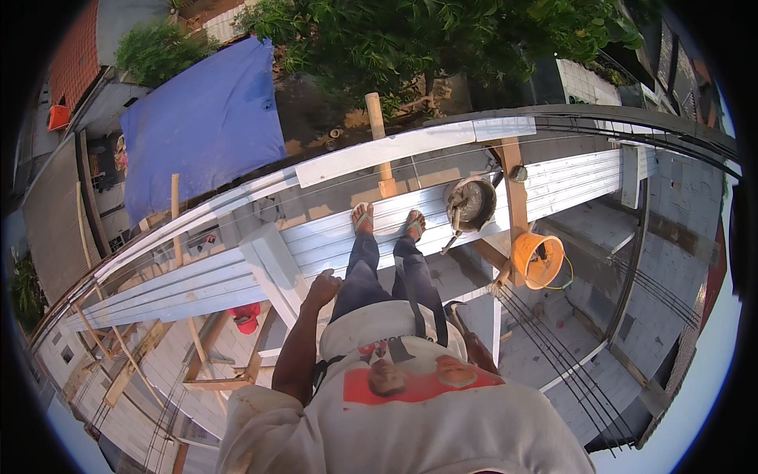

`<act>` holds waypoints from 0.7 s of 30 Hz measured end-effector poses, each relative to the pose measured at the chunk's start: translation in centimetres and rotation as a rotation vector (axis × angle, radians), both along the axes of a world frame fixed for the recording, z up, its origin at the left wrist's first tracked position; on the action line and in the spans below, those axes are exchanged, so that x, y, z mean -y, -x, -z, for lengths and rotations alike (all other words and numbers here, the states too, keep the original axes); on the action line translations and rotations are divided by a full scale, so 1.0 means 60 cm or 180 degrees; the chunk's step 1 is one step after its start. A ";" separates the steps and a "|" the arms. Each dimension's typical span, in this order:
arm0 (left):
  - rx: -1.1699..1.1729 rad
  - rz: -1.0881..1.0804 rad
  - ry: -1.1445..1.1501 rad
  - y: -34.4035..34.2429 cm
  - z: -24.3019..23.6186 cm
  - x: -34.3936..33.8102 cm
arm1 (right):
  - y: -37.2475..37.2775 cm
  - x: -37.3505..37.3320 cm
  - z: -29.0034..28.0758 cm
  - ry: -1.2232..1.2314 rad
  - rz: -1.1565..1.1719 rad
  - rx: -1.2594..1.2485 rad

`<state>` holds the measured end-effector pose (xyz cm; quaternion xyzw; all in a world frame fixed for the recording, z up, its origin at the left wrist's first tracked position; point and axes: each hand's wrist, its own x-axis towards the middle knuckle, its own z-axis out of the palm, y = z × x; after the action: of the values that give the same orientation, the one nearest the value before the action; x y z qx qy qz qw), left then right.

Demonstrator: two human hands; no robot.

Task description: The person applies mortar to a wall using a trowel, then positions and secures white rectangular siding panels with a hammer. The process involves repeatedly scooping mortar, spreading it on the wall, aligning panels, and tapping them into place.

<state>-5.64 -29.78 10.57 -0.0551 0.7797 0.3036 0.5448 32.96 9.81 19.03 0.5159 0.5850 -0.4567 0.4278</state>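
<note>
My left hand [322, 289] hangs beside my left thigh, fingers curled in and nothing visible in them. It is near a pale upright post [272, 257]. At my right hip, my right hand [471, 340] is mostly hidden by my shirt. A dark tool with a curved end [453, 310] sticks out of it; its exact kind cannot be made out. My sandalled feet stand on a ribbed silvery metal strip [316, 237]. Just right of them sits a round mortar pan [471, 204], grey with residue, with a stick-like handle [452, 242] at its side.
An orange bucket [538, 261] stands beside a wooden beam [513, 186] to the right. Dark rebar rods [564, 359] stretch below right. A red bucket [246, 317] is lower left among timber framing [217, 347]. Beyond the strip's edge lie a blue tarp [205, 126] and trees [442, 39], far below.
</note>
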 end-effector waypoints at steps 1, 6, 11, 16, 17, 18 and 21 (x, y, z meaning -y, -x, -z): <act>0.0032 0.0025 -0.0030 0.003 0.004 0.001 | -0.005 0.003 0.003 0.0005 0.0021 -0.0033; -0.0022 0.0813 -0.0178 0.049 -0.028 -0.021 | -0.020 0.008 0.037 0.0005 0.0185 -0.0322; -0.0025 -0.0177 -0.0009 0.042 -0.012 -0.029 | 0.042 0.000 0.020 -0.0086 -0.0171 -0.0024; -0.0121 0.0232 0.0129 0.076 0.014 -0.060 | 0.247 -0.006 -0.146 -0.0443 0.0963 -0.0152; -0.0322 0.0358 0.0139 0.077 0.034 -0.072 | 0.288 -0.012 -0.182 -0.0508 0.1149 -0.0218; -0.0512 0.0478 0.0146 0.083 0.053 -0.087 | 0.314 -0.029 -0.198 -0.0475 0.1292 -0.0314; -0.1017 0.0685 0.0319 0.122 0.042 -0.149 | 0.435 -0.080 -0.268 -0.0592 0.1415 -0.1429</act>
<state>-12.97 -20.85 8.03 0.0504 0.8717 0.2094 0.4401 6.84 14.62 35.11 0.5543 0.5770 -0.5859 0.1291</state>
